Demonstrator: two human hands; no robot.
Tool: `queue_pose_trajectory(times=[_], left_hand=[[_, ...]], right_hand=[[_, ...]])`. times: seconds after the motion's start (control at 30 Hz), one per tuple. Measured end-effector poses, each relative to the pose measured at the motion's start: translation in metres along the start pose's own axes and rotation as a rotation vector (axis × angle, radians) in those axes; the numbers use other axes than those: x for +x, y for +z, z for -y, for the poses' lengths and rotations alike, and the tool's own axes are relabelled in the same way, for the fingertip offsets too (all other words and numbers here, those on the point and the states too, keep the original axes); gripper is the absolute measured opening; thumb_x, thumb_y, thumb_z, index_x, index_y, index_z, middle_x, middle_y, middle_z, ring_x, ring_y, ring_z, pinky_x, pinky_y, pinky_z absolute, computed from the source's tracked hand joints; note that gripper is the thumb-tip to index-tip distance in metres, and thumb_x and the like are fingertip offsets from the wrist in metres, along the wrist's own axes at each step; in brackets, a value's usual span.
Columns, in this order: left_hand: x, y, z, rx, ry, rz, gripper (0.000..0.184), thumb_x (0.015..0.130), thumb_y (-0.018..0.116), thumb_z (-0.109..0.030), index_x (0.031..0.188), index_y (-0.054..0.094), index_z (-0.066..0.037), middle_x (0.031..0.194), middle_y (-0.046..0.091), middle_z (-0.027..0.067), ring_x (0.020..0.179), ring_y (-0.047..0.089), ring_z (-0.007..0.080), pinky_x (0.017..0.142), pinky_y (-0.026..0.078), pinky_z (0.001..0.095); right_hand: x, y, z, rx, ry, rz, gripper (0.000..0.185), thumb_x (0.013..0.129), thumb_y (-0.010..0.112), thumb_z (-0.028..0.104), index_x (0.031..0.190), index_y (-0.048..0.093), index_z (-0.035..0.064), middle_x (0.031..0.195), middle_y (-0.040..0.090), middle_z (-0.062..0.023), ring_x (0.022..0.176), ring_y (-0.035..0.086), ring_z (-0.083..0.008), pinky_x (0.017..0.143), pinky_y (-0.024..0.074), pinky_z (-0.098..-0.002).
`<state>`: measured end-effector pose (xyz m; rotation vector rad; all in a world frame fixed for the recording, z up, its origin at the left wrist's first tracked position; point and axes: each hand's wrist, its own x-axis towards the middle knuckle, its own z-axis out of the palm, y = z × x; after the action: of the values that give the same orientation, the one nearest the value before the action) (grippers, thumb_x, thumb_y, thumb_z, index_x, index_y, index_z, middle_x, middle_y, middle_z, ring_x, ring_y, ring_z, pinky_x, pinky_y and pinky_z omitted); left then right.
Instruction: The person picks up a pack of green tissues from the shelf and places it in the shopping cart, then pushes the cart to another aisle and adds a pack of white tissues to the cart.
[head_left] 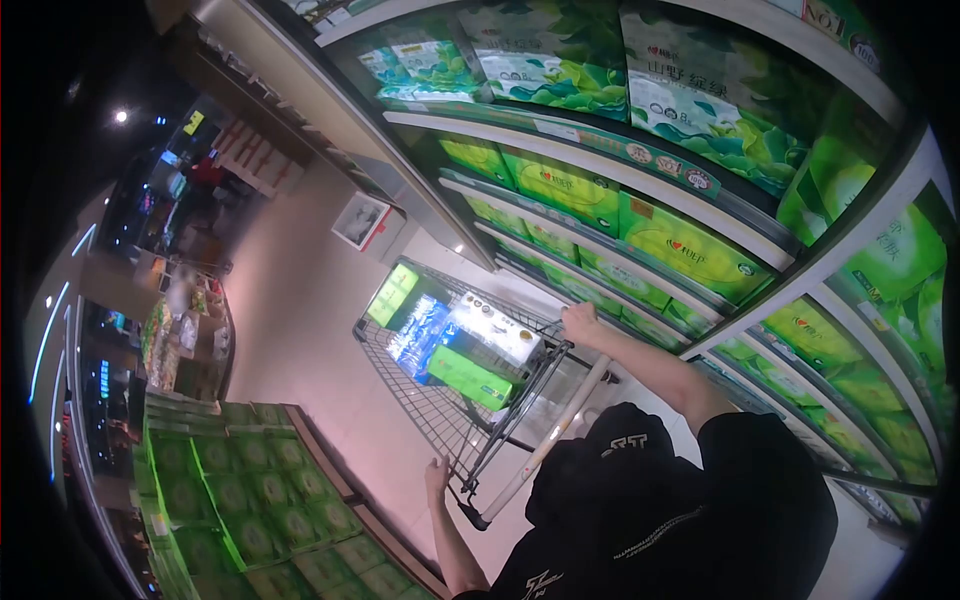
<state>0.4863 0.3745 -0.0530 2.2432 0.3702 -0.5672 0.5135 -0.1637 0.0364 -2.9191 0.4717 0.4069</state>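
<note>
A: What did the two hands do?

B: The right hand (580, 322) was at the rear right corner of a grey wire-mesh shopping cart (402, 388), its fingers bent; the left hand (437, 474) was at the rim on the opposite side; whether either closed round the metal, I could not tell.

A: And where was the cart?

B: Right in front of the person, on a pale tiled floor (290, 340); its long, pale handlebar (548, 447) slanted just before a black short-sleeved shirt (770, 490).

A: What lay inside?

B: Nearest the handlebar, a long bright-green pack (472, 378); just beside it, a white printed box (500, 328); further forward, a shiny blue-and-white plastic-wrapped pack (422, 338); at the front end, a smaller light-green box (393, 296).

A: And beyond?

B: On the right, tall white-edged shelves (745, 340) held rows of green packs (690, 245); on the left, near the left arm, stood a broad stack of darker green packs (255, 485).
</note>
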Motion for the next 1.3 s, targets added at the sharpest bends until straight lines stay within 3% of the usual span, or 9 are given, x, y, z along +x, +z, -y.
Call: queue_pose_trajectory(times=[0.07, 0.13, 0.23, 0.43, 0.6, 0.73, 0.8, 1.1, 1.3], left_hand=[[0.041, 0.041, 0.002, 0.001, 0.016, 0.052, 0.068, 0.083, 0.065, -0.034, 0.135, 0.046, 0.005, 0.091, 0.069, 0.0235, 0.081, 0.07, 0.0243, 0.069, 0.056, 0.0337], [0.025, 0.045, 0.01, 0.179, 0.149, -0.169, 0.053, 0.082, 0.063, -0.023, 0.128, 0.054, 0.002, 0.095, 0.07, 0.0226, 0.087, 0.07, 0.0312, 0.077, 0.055, 0.0398], [0.034, 0.04, 0.004, 0.285, 0.066, -0.201, 0.043, 0.081, 0.062, -0.02, 0.12, 0.058, -0.002, 0.093, 0.071, 0.0215, 0.088, 0.069, 0.0351, 0.081, 0.054, 0.0435], [0.081, 0.033, -0.005, 0.379, 0.135, -0.223, 0.034, 0.077, 0.07, -0.02, 0.104, 0.065, 0.0, 0.079, 0.069, 0.0202, 0.077, 0.069, 0.0352, 0.072, 0.055, 0.0438], [0.127, 0.042, 0.002, 0.292, 0.101, -0.232, 0.044, 0.064, 0.078, -0.007, 0.104, 0.065, 0.001, 0.079, 0.069, 0.0178, 0.076, 0.069, 0.0329, 0.073, 0.055, 0.0415], [0.142, 0.018, 0.002, 0.23, 0.051, -0.207, 0.046, 0.063, 0.075, -0.002, 0.107, 0.064, 0.003, 0.088, 0.069, 0.0198, 0.084, 0.068, 0.0339, 0.078, 0.055, 0.0409], [0.189, 0.033, 0.018, 0.16, 0.049, -0.199, 0.046, 0.063, 0.072, 0.0, 0.108, 0.063, 0.002, 0.092, 0.069, 0.0203, 0.087, 0.068, 0.0342, 0.079, 0.054, 0.0405], [0.239, -0.022, 0.012, 0.041, -0.016, -0.275, 0.026, 0.065, 0.066, 0.002, 0.091, 0.065, 0.0, 0.087, 0.068, 0.0224, 0.087, 0.068, 0.0363, 0.076, 0.053, 0.0435], [0.277, -0.079, 0.009, 0.141, 0.043, -0.078, 0.039, 0.065, 0.063, 0.001, 0.104, 0.059, 0.005, 0.093, 0.067, 0.0256, 0.089, 0.066, 0.0403, 0.078, 0.053, 0.0464]], right_hand=[[0.038, 0.024, -0.007, 0.073, -0.155, -0.242, 0.03, 0.078, 0.067, 0.031, 0.089, 0.072, 0.0039, 0.085, 0.07, -0.0163, 0.083, 0.069, -0.0344, 0.072, 0.0556, -0.0444], [0.048, 0.023, 0.008, 0.141, -0.157, -0.19, 0.028, 0.078, 0.067, 0.028, 0.091, 0.071, 0.0036, 0.086, 0.07, -0.0178, 0.085, 0.068, -0.036, 0.074, 0.0554, -0.0456], [0.061, 0.024, 0.021, 0.163, -0.172, -0.025, 0.024, 0.079, 0.066, 0.022, 0.095, 0.068, 0.0035, 0.087, 0.069, -0.021, 0.087, 0.068, -0.0382, 0.078, 0.0553, -0.047], [0.11, 0.033, 0.052, 0.054, -0.193, -0.065, 0.025, 0.077, 0.064, 0.009, 0.101, 0.065, 0.0043, 0.089, 0.069, -0.0205, 0.089, 0.068, -0.0372, 0.076, 0.0559, -0.047], [0.162, 0.052, 0.08, -0.17, -0.142, 0.029, 0.019, 0.079, 0.062, 0.012, 0.093, 0.073, 0.0081, 0.095, 0.071, -0.0157, 0.092, 0.069, -0.0306, 0.077, 0.0565, -0.0423], [0.168, 0.037, 0.109, -0.224, -0.335, 0.041, 0.018, 0.075, 0.063, 0.012, 0.09, 0.071, 0.0071, 0.089, 0.071, -0.0152, 0.084, 0.07, -0.0304, 0.071, 0.0567, -0.0403], [0.19, 0.062, 0.105, -0.221, -0.391, -0.165, 0.019, 0.076, 0.061, 0.011, 0.092, 0.065, 0.0026, 0.082, 0.07, -0.0159, 0.08, 0.07, -0.0314, 0.067, 0.056, -0.0428], [0.224, 0.044, 0.176, -0.155, -0.306, 0.039, 0.023, 0.08, 0.061, 0.012, 0.1, 0.063, 0.0026, 0.088, 0.07, -0.0169, 0.085, 0.069, -0.0322, 0.075, 0.056, -0.0425], [0.268, 0.055, 0.209, -0.174, -0.399, -0.013, 0.021, 0.08, 0.059, 0.014, 0.096, 0.062, 0.0014, 0.083, 0.068, -0.0188, 0.082, 0.068, -0.0349, 0.073, 0.0543, -0.0458]])
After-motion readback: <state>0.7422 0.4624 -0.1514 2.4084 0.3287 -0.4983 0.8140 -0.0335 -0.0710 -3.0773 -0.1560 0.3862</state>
